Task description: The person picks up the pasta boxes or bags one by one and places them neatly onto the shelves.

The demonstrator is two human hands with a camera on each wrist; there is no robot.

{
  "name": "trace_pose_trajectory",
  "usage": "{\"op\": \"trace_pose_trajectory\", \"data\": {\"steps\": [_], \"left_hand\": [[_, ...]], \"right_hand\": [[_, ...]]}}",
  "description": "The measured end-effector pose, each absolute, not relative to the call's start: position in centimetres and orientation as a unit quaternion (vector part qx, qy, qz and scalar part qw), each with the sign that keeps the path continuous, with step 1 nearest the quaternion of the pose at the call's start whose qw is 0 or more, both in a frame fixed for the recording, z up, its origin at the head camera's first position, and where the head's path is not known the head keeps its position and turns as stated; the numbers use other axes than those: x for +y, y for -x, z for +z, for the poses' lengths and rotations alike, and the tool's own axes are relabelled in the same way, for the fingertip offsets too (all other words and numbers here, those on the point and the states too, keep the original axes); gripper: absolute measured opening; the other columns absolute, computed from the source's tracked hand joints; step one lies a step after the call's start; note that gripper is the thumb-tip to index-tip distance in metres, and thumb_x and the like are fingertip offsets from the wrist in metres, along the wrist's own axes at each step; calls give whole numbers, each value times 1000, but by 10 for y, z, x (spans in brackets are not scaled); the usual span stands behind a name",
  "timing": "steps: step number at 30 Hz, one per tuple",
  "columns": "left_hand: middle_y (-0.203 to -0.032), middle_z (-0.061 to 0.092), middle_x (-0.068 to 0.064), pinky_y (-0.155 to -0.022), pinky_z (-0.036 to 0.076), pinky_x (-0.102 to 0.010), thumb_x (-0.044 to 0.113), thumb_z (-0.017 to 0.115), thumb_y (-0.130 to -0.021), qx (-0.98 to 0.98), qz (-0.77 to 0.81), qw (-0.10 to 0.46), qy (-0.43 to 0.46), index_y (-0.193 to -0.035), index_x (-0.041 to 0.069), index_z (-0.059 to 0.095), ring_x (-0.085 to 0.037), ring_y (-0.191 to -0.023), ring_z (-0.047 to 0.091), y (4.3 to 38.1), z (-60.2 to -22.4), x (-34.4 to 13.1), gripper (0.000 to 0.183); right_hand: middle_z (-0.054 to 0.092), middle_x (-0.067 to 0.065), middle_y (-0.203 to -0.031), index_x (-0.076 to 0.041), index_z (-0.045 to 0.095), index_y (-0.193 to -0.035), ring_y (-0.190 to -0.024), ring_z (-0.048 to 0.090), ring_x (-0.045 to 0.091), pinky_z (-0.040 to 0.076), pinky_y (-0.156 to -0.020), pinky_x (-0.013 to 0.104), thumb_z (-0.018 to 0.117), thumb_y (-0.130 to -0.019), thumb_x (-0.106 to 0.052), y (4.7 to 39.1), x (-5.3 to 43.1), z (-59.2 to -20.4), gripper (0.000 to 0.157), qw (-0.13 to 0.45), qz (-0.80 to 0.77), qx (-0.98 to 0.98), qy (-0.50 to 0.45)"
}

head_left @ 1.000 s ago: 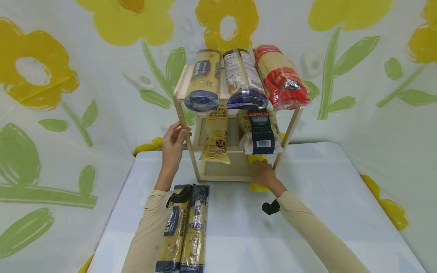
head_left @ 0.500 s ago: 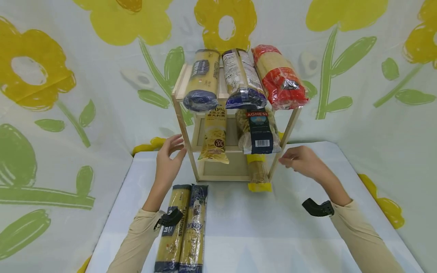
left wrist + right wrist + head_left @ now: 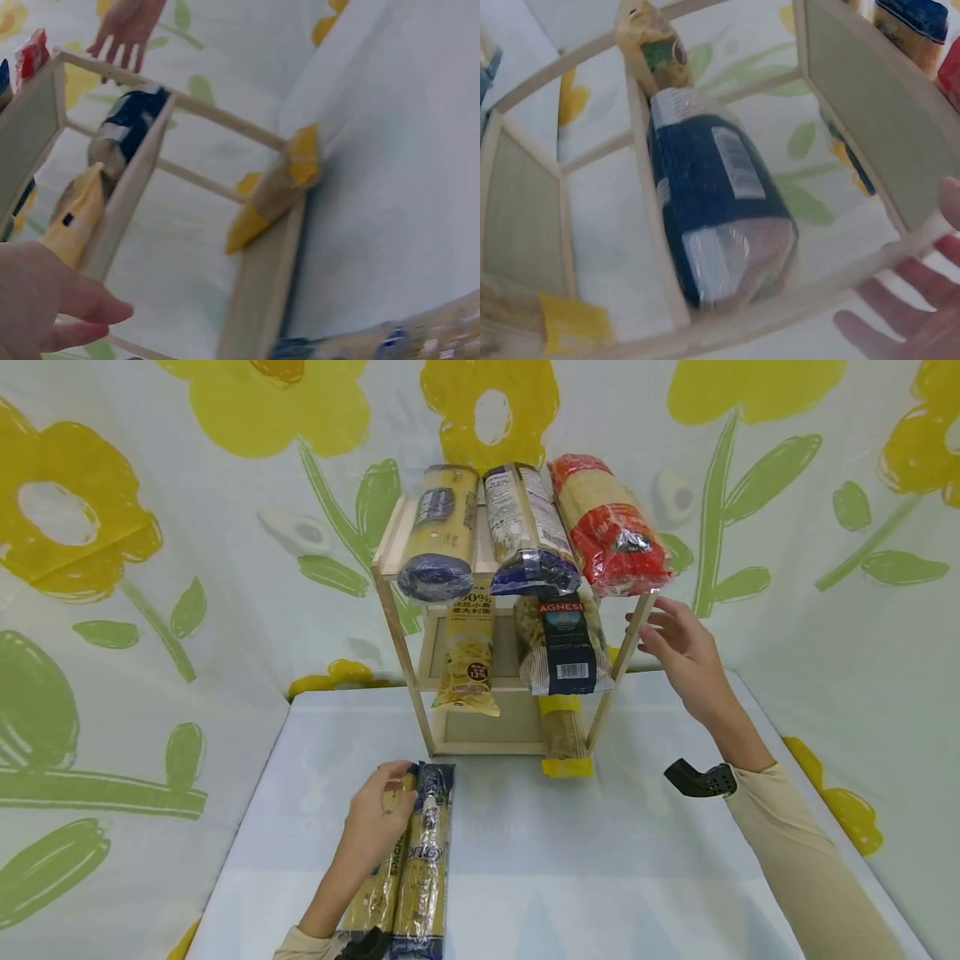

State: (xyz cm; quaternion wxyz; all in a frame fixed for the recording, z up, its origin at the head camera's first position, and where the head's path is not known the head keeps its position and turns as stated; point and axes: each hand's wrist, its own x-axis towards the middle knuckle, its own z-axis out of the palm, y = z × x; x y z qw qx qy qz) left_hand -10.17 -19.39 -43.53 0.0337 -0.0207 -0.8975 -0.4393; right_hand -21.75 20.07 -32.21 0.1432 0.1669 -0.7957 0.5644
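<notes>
My left hand hovers over the far end of a spaghetti packet, thumb and fingers apart. A second long pasta packet with dark blue ends lies close beside it on the table. In the left wrist view the left hand holds nothing. My right hand is at the right post of a small wooden shelf, fingers spread. The right wrist view shows those right-hand fingers beside the shelf's side rail, partly behind it.
On the top shelf lie a blue-ended pasta pack, a white-labelled pack and a red pack. A yellow packet and a dark-labelled pasta bag fill the middle. A yellow-ended packet juts from the bottom shelf.
My left hand has left the shelf's left post and come down to the packets. My right hand has let go of the yellow-ended packet and moved up to the right post.
</notes>
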Motion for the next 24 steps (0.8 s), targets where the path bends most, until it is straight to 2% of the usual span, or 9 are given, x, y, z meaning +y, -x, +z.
{"op": "trace_pose_trajectory", "data": {"steps": [2,8,11,13,18,24], "left_hand": [[-131,52,-14,-84,49,-54,15,67,-88,-911,-411,5,19,-135,12,48,-34,-115,52,90,-447,-192,50],[-139,38,-26,-70,51,-59,35,77,-77,-953,-285,-97,12,-142,12,39,-49,-113,48,55,-483,-180,79],[-134,39,-28,-61,50,-57,40,82,-69,-968,-224,-116,-6,-140,12,42,-50,-110,48,42,-501,-172,87],[-132,40,-30,-62,50,-58,42,84,-65,-976,-182,-115,-21,-138,13,43,-50,-108,49,37,-511,-167,89],[-128,40,-35,-67,50,-59,37,88,-59,-985,-135,-100,-38,-142,15,38,-49,-101,51,35,-526,-156,99],[-117,45,-33,-55,49,-50,16,88,-52,-981,-171,-81,-42,-140,17,41,-46,-90,54,42,-527,-154,100]], "right_hand": [[55,17,-125,-16,39,-142,-111,56,22,49,-87,20,49,-99,-16,224,196,-321,44,156,585,-774,-186],[61,6,-102,-15,46,-133,-93,63,19,52,-81,21,49,-100,-15,235,183,-324,33,196,587,-764,-185],[62,5,-101,-12,46,-132,-89,64,17,53,-78,20,49,-100,-15,235,183,-324,33,208,578,-768,-183],[62,9,-101,-11,46,-132,-89,65,17,53,-78,21,49,-100,-15,236,184,-324,33,212,572,-770,-188],[60,15,-102,-9,48,-131,-88,65,19,53,-78,21,50,-99,-11,235,187,-322,33,209,577,-766,-193],[57,26,-102,-4,48,-131,-87,65,19,53,-79,22,48,-98,-3,223,183,-313,33,210,575,-766,-197]]}}
